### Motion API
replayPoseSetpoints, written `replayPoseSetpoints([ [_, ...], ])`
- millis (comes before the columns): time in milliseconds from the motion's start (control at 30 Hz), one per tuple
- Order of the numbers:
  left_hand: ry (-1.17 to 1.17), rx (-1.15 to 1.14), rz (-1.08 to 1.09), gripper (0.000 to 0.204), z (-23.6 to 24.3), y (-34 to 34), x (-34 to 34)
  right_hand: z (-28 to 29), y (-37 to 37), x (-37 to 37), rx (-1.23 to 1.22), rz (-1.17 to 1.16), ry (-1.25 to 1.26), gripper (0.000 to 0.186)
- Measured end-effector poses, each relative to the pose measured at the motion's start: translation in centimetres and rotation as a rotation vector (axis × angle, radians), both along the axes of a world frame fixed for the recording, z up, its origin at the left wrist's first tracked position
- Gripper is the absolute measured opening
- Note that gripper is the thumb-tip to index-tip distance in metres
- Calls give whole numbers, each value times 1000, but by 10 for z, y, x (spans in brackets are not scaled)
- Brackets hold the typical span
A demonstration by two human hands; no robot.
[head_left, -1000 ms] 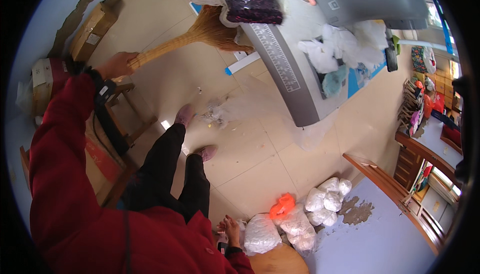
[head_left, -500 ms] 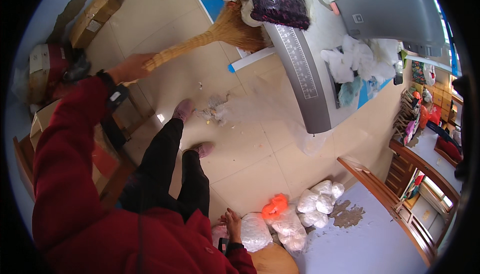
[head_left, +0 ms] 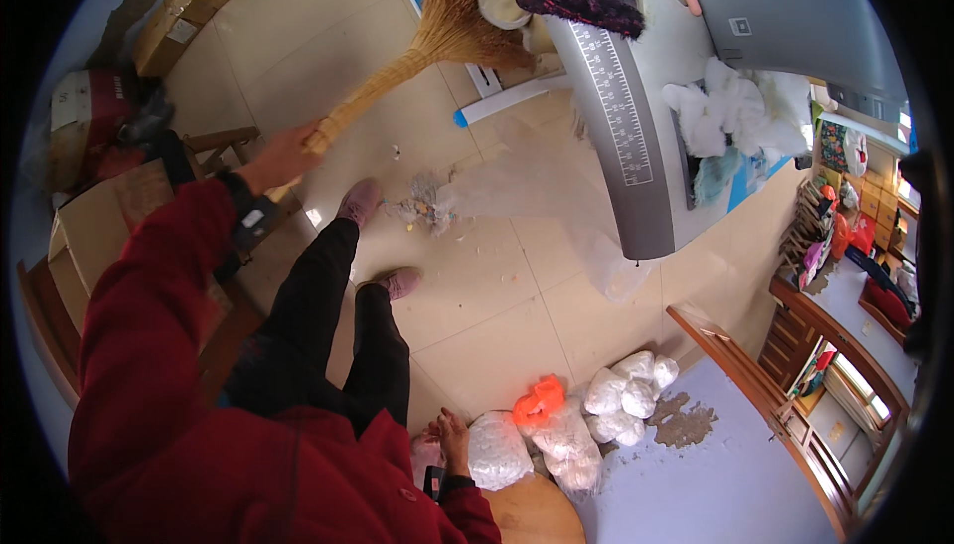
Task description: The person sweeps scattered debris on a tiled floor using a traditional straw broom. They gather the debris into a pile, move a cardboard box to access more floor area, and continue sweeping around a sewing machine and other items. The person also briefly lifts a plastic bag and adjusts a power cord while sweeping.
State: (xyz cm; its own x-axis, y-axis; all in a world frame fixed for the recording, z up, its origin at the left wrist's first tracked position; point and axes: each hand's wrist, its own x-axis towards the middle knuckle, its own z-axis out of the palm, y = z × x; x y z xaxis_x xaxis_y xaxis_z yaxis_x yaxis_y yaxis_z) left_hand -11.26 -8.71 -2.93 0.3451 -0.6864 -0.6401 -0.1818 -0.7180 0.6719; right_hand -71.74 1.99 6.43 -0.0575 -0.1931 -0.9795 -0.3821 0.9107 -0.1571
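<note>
Okay, so the grey table is jutting its corner out over the floor, and the broom is sitting close by that table's long side, bristles fanning out right around the pale cloth. Touching the cloth or just near it, I can't tell. Tiles are stretching from the pink shoes across to the white bags, with the table bordering the far side and a carton crowding the left sleeve. Scraps and some clear film are lying in that stretch, just past the shoes.

As for the broom, it's looking golden-brown, its bound straw handle curving into a wide, shaggy head. The left hand is gripping it near the handle's end, fingers curling round the straw. Over beside the bags, the right hand is resting with its fingers loosely bent and a bit apart.
</note>
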Motion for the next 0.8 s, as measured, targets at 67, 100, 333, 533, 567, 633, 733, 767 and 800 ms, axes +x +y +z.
replayPoseSetpoints([
  [67, -187, -79, -83, 60, -21, -30, -27, 0, 0, -1, 15, -33, 14, 42],
  [100, -161, -94, -111, 60, -25, -42, -30, 0, 0, -1, 3, -5, 16, 42],
  [333, 167, -186, -77, 61, -3, -38, 2, -3, -6, 7, 2, 7, 15, 41],
  [533, 121, -163, -28, 59, 14, -1, 13, -8, -11, 9, 13, 33, 23, 43],
  [567, 100, -161, -32, 58, 14, 4, 14, -9, -11, 9, 19, 35, 25, 44],
  [633, 117, -95, 1, 58, 11, 11, 13, -12, -12, 10, 30, 42, 31, 45],
  [733, 149, -157, 94, 58, -4, 5, -7, -16, -13, 13, 41, 51, 30, 45],
  [767, 160, -128, 148, 58, -7, 1, -14, -17, -13, 15, 39, 48, 22, 45],
  [800, 39, -113, 93, 58, -9, -4, -19, -18, -13, 16, 37, 44, 13, 45],
])
